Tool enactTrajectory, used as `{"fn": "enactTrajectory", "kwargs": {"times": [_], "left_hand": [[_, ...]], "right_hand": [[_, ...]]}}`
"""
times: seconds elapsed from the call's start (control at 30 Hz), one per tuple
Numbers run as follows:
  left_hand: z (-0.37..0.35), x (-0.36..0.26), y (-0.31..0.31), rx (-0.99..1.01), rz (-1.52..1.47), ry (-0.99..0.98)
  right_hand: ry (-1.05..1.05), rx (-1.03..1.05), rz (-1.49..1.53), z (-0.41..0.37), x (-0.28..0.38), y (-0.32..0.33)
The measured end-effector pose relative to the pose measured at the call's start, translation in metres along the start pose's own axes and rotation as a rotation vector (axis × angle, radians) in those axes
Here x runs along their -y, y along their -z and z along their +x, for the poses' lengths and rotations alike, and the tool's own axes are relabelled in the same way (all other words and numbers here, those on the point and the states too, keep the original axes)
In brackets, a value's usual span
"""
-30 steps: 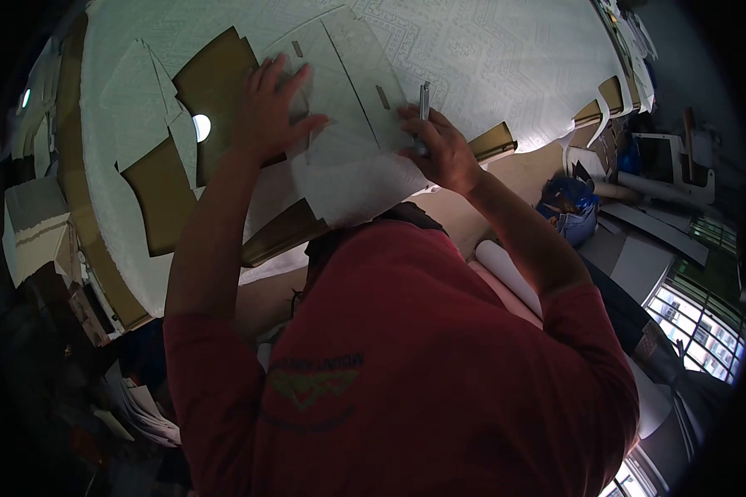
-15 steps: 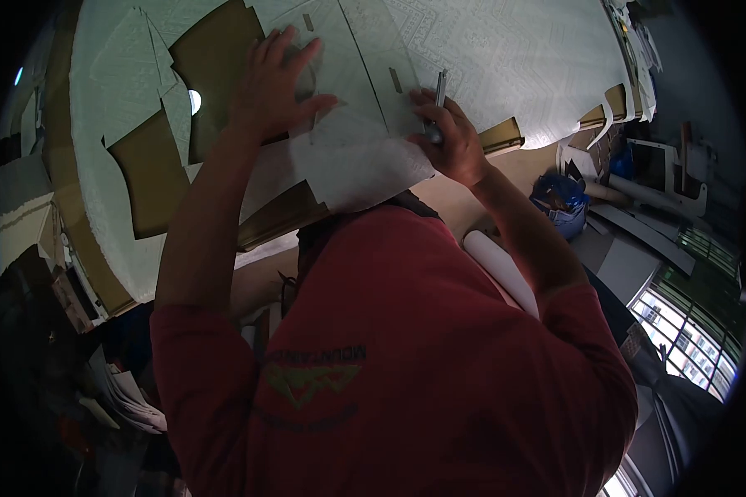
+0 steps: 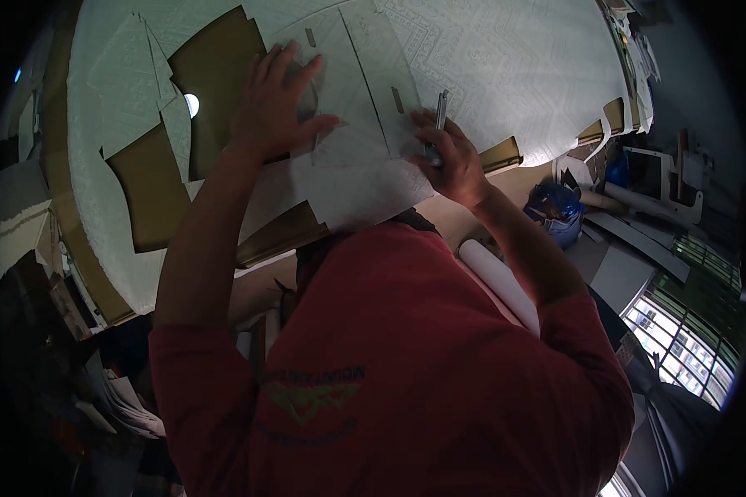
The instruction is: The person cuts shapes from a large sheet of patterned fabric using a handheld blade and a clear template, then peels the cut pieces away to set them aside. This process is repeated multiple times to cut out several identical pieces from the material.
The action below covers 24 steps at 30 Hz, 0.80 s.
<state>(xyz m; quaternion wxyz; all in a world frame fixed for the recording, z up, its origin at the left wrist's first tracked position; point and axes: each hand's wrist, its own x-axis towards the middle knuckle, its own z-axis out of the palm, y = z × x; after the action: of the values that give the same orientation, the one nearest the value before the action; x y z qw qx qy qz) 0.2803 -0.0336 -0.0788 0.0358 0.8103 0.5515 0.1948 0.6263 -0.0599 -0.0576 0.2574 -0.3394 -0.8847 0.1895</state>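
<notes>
My left hand [image 3: 275,108] lies flat with its fingers spread, pressing on the left part of a translucent pattern template [image 3: 352,79]. A long dark line and two small slots show on the template. My right hand [image 3: 454,166] is at the template's right edge, its fingers closed round a slim silver pen [image 3: 441,112] that points up and away from me. Beneath the template is white patterned fabric or paper [image 3: 365,186], which reaches the table's near edge. What the right fingertips touch is partly hidden.
Cut gaps in the white sheet bare the brown table surface [image 3: 145,186]. A small bright round spot [image 3: 191,105] shows left of my left hand. A white roll [image 3: 499,282] leans by my right side. A blue plastic bag [image 3: 555,207] and boards [image 3: 638,240] lie at the right.
The view has shifted slightly, so the table's near part sits a little lower. Both hands keep their places on the template, and the pen stays in my right hand.
</notes>
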Motion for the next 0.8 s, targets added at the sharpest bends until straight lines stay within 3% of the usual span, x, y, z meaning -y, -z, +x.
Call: {"fn": "enactTrajectory", "kwargs": {"times": [0.8], "left_hand": [[0.006,-0.008,0.013,0.011,-0.011,-0.014]], "right_hand": [[-0.031,-0.005,0.082,0.002,-0.001,0.002]]}}
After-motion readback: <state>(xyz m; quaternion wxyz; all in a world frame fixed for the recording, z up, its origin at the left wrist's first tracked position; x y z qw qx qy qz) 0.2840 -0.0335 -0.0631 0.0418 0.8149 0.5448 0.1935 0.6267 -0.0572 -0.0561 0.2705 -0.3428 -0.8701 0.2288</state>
